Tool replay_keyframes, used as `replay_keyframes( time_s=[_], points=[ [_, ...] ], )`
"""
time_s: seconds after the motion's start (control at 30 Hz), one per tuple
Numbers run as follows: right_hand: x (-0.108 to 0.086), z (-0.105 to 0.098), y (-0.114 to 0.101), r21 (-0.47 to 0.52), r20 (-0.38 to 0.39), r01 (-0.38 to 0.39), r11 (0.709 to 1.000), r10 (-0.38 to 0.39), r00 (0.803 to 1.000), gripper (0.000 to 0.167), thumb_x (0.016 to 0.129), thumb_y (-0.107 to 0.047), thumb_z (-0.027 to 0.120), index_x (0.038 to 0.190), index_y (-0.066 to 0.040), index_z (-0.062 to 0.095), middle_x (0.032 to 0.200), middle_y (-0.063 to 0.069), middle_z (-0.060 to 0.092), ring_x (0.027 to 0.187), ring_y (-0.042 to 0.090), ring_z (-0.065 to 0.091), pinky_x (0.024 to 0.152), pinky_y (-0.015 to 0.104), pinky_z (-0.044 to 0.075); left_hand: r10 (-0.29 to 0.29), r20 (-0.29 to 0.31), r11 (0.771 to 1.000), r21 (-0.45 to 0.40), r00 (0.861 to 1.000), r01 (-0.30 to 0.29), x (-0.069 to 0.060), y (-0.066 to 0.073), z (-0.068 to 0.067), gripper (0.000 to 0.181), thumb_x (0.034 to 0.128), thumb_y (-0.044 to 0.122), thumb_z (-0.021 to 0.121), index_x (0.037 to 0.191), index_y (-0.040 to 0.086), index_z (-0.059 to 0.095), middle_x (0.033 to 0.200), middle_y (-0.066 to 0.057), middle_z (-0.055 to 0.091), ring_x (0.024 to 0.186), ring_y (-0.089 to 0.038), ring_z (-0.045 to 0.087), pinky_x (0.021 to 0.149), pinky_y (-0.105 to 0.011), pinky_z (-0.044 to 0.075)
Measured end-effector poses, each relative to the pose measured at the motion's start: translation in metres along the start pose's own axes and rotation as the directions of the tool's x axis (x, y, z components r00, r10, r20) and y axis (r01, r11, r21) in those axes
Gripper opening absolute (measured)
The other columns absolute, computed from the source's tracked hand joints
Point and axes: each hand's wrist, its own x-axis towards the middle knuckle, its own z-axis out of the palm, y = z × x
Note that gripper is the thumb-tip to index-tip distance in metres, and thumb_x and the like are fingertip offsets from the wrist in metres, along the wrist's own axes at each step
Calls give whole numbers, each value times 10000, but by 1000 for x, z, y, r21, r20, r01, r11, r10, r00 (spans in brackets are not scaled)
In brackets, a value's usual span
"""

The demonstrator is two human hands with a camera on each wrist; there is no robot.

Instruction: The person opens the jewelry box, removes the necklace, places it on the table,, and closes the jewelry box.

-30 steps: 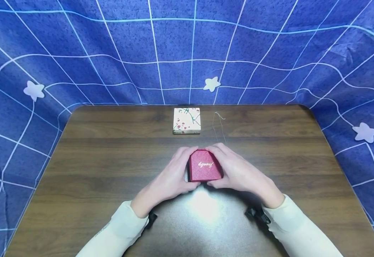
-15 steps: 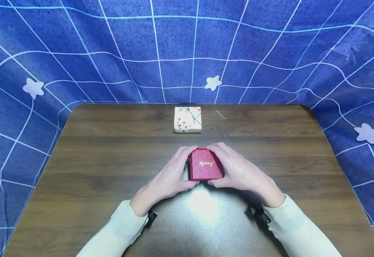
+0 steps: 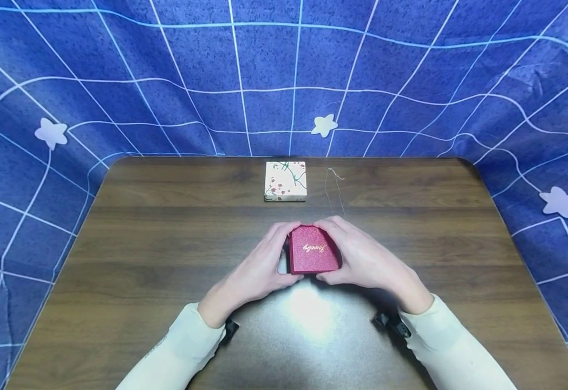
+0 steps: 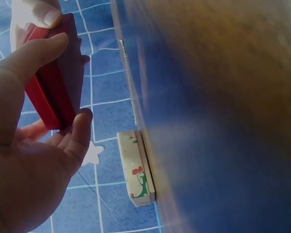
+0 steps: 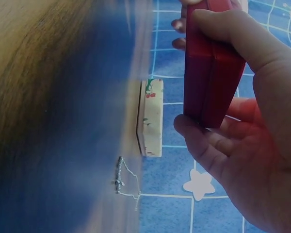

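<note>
Fingers (image 3: 331, 226) around red box (image 3: 314, 254), well inside far table edge (image 3: 206, 160)

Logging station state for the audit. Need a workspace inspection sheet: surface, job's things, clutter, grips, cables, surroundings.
Surface: wood-grain table, bright glare patch on the near side.
Job's things: red jewelry box, lid closed, held off the table; gold "Jewelry" lettering upside down in the head view.
Clutter: white floral-print box near the far edge; fine silver chain loosely laid out to its right.
Left grip: hand holds the red box's left side, thumb on the near edge.
Right grip: hand holds its right side, thumb also near.
Cables: nothing seen on the table.
Surroundings: blue backdrop with pale grid lines and star shapes.
</note>
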Motion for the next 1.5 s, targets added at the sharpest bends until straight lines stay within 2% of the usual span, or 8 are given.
replay_keyframes(
  time_s=[0.3, 0.73, 1.0, 1.2, 1.4, 1.5],
  points=[
    [-1, 2, 1, -18, -7, -2, 1000, 2, 1000, 954, 698, -396, 988, 1483, -115, 525, 1352, -2, 572, 1196, 130, 569, 1042, 409, 519, -20, -7, 1000, 0, 1000, 20, -1, 0, -1, 1077, 726, 139, 993, 1577, 16, 345, 1417, -110, 524, 1222, -211, 566, 1105, -415, 482],
    [-1, 3, 1, -22, -29, 17, 1000, -18, 999, 951, 704, -392, 989, 1485, -115, 522, 1362, 11, 576, 1218, 146, 560, 1055, 426, 507, -19, -13, 1000, 17, 1000, 19, -1, 0, -1, 1074, 726, 152, 996, 1571, -11, 353, 1414, -123, 528, 1184, -204, 577, 1090, -407, 498],
    [5, 4, -4, -129, -26, 3, 992, -6, 1000, 971, 695, -445, 968, 1477, -82, 522, 1339, 42, 586, 1201, 210, 533, 1052, 452, 471, -13, -24, 1000, 23, 1000, 13, 0, 1, -1, 1044, 733, 144, 987, 1563, -7, 372, 1430, -125, 519, 1240, -222, 573, 1111, -418, 485],
    [9, 7, -7, -195, -29, 26, 980, -32, 999, 998, 704, -490, 941, 1504, -71, 514, 1362, 55, 590, 1197, 234, 529, 1034, 451, 474, -13, -23, 1000, 25, 1000, 14, 0, 2, -1, 1029, 732, 141, 985, 1553, -2, 381, 1429, -127, 511, 1247, -223, 564, 1113, -413, 483],
    [9, 7, -7, -201, -49, 39, 979, -50, 998, 966, 697, -499, 921, 1474, -74, 535, 1326, 50, 605, 1151, 221, 540, 984, 439, 492, -7, -19, 1000, 7, 1000, 7, 0, 3, -2, 1029, 734, 134, 985, 1557, 13, 378, 1437, -133, 507, 1230, -219, 567, 1091, -407, 499],
    [9, 6, -6, -188, -55, 51, 981, -62, 997, 950, 692, -500, 921, 1460, -84, 547, 1304, 38, 612, 1132, 205, 546, 969, 433, 499, -12, -20, 1000, -22, 1000, 12, 0, 2, -2, 1028, 731, 113, 984, 1557, 7, 382, 1433, -127, 506, 1173, -212, 583, 1042, -415, 532]
  ],
)
